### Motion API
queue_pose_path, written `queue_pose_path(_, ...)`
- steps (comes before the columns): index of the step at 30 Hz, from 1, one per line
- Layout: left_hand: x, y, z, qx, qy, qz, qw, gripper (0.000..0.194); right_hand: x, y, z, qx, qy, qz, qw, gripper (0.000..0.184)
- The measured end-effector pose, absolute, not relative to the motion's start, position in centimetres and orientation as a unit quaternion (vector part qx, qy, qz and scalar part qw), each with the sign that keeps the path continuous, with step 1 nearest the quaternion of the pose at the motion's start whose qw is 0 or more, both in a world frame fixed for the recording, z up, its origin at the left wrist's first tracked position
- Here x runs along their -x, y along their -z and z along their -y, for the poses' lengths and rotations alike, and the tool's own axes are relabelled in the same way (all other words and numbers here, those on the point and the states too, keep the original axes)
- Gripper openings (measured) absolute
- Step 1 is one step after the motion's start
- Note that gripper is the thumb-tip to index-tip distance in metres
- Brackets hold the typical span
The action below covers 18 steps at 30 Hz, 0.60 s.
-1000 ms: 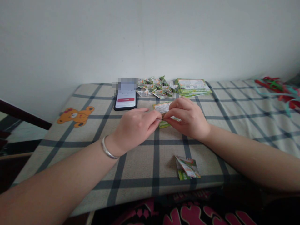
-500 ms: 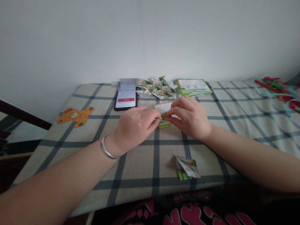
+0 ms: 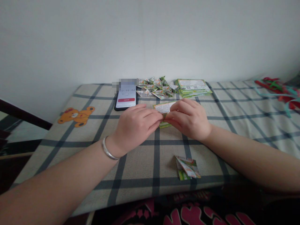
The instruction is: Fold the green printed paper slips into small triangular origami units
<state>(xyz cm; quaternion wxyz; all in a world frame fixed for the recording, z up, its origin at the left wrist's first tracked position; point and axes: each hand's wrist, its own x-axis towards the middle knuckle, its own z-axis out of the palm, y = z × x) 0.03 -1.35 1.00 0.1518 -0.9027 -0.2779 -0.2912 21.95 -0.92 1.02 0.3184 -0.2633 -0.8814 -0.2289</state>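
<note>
Head view: left hand (image 3: 137, 125) palm-down

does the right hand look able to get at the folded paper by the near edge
Probably yes: only tablecloth shows between the right hand and the folded paper, though that hand's fingers look busy beside the left hand and may need freeing first.

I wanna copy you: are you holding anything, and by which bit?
Can't tell: the left hand and right hand meet at the green card, hiding anything pinched.
</note>
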Motion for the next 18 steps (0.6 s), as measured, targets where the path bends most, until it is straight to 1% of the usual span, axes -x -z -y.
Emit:
queue_pose_path(5,-0.18,-1.36,1.33,0.901,0.277,0.293,0.162,0.016,-21.89,-0.94,0.81,0.279,0.202,0.884,0.316,0.017)
queue_pose_path(10,-0.16,-1.27,1.16,0.902,0.269,0.294,0.167,0.021,-21.94,-1.00,0.68,0.279,0.172,0.884,0.335,0.017)
queue_pose_path(15,-0.03,-0.90,1.06,0.899,0.274,0.305,0.155,0.014,-21.93,-0.86,0.63,0.282,0.143,0.877,0.363,0.015)
queue_pose_path(18,0.02,-0.64,1.08,0.896,0.288,0.304,0.149,0.009,-21.79,-0.67,0.69,0.301,0.103,0.869,0.379,0.014)
